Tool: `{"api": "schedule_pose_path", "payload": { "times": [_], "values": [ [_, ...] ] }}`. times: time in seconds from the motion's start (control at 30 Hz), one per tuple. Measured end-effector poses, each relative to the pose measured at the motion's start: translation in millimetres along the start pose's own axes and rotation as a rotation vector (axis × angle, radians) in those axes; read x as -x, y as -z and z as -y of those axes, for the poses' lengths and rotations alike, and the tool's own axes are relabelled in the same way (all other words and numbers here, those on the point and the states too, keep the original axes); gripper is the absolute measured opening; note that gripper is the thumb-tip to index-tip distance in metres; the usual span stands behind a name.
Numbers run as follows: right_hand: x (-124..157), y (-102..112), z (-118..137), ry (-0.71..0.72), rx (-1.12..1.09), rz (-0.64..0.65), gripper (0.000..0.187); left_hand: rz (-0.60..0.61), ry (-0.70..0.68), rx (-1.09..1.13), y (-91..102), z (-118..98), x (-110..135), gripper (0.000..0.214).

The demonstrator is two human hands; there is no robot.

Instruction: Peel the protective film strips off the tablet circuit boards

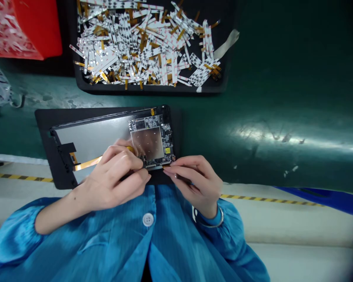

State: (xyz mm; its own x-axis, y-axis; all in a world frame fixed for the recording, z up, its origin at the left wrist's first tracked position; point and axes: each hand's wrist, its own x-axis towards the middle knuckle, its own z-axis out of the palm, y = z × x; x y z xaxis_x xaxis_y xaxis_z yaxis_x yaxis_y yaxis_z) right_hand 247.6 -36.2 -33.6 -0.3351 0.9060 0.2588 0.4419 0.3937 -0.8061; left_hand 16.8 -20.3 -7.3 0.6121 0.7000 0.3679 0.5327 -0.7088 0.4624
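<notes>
Amber flex ribbon (86, 163) lies across the silver back of a tablet display panel (90, 137). Its far end is near a black patch (67, 150) on the panel, and its near end disappears under my fingers. The panel lies flat on a black mat (44, 133), directly in front of me. A green circuit board (167, 137) with a square metal shield (147, 143) already sits at the panel's right end. My hand hides the spot where the ribbon reaches the board, so I cannot tell whether it is seated; that join is the one thing that looks unfinished from here.

My left grip (111, 182) is narrow, with thumb and fingers closed on the ribbon above the panel. My right grip (195, 182) is narrow too, its fingertips (168, 169) at the board's lower edge, though I cannot tell whether they hold anything.

Beyond the mat, on the dark green table (267, 90), a black tray (153, 90) is heaped with white-and-amber flex strips (147, 47). A red bin (38, 27) stands at the upper left. A yellow-and-black tape line (267, 198) runs along the table's near edge, and my blue smock (147, 243) fills the bottom of the view.
</notes>
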Motion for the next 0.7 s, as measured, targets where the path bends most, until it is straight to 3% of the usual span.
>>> {"api": "schedule_pose_path", "payload": {
  "times": [0.7],
  "values": [
    [-0.6,-3.0,2.9,-0.019,0.007,-0.036,0.027,0.002,0.013,0.029,0.6,0.7,-2.3,0.007]
  ]
}}
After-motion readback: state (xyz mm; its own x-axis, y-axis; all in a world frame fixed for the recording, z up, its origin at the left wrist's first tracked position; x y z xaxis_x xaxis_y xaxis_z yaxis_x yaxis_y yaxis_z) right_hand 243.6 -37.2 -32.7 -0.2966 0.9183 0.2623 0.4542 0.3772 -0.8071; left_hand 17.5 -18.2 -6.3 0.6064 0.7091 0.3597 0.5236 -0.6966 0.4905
